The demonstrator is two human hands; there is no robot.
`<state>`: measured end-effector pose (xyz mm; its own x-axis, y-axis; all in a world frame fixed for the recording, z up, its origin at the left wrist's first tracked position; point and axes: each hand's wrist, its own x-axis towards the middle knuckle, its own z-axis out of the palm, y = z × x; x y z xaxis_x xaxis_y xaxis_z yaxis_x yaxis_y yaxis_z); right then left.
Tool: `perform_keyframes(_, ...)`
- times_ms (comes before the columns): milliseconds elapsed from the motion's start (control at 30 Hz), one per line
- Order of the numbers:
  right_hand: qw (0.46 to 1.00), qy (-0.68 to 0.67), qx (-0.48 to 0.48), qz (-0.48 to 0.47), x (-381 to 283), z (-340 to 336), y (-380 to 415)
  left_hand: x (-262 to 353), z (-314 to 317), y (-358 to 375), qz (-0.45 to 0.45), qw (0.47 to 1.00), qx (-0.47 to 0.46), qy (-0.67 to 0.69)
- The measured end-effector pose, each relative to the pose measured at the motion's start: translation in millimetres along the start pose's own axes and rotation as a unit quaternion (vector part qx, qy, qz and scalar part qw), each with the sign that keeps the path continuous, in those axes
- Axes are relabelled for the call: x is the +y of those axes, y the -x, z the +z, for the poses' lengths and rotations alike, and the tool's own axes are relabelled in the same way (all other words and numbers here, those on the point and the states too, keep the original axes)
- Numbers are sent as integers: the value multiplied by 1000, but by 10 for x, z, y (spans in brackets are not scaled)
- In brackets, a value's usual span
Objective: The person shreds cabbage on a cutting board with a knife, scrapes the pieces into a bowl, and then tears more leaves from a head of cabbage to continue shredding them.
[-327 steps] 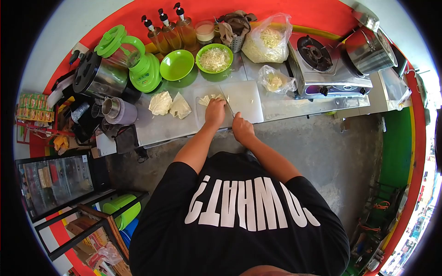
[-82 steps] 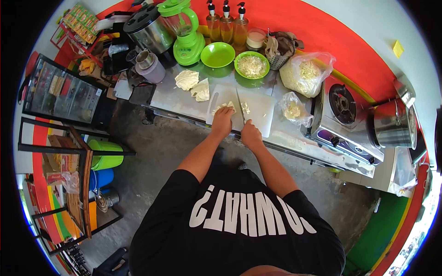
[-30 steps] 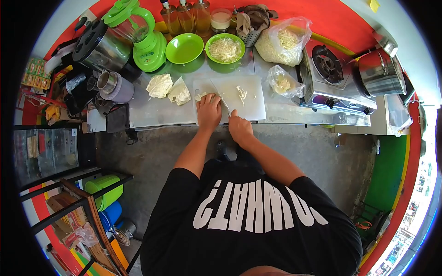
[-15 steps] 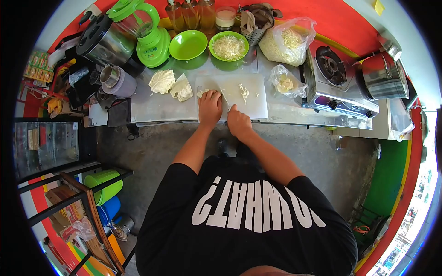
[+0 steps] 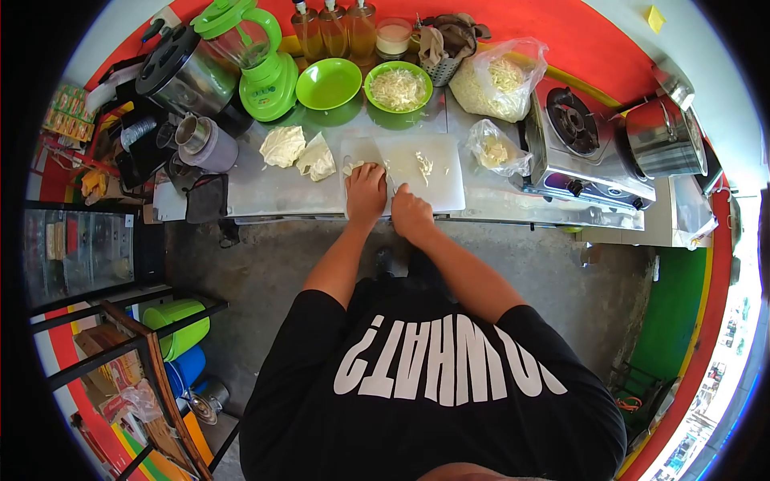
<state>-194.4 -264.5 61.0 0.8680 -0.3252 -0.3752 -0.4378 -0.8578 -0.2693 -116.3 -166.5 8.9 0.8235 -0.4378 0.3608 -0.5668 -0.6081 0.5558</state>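
On the white cutting board [image 5: 447,172], my left hand [image 5: 366,192] presses down with bent fingers on a pale cabbage piece [image 5: 350,167], most of it hidden beneath them. My right hand [image 5: 412,212] is closed round the handle of a knife [image 5: 391,181], whose blade points away from me close to the left fingertips. Shredded cabbage [image 5: 423,166] lies on the board right of the blade. Left of the board rest two larger cabbage pieces, one cabbage chunk [image 5: 282,147] and one cabbage leaf [image 5: 317,158].
Behind the board stand an empty green bowl [image 5: 330,83] and a green bowl of shreds [image 5: 398,86]. A bag of shreds [image 5: 496,84], a smaller bag [image 5: 497,149] and a gas stove [image 5: 571,132] are to the right. A green blender [image 5: 267,84] stands back left.
Both hands stay at nearly the same spot on the board, with the knife shifted slightly left. The whole view has tilted a little.
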Motion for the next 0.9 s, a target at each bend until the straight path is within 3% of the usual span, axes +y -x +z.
perform_keyframes(267,999,-14,-39,13,-41,-23,135,-21,35,-13,30,998,49,12)
perform_keyframes(467,999,-30,-31,7,-58,-186,6,-25,23,-9,8,1000,4,0)
perform_keyframes(733,999,-34,-29,24,-63,-22,185,-27,4,-25,15,999,29,25)
perform_keyframes(900,1000,3,-23,-20,-84,-137,-7,-32,0,-27,21,999,32,27)
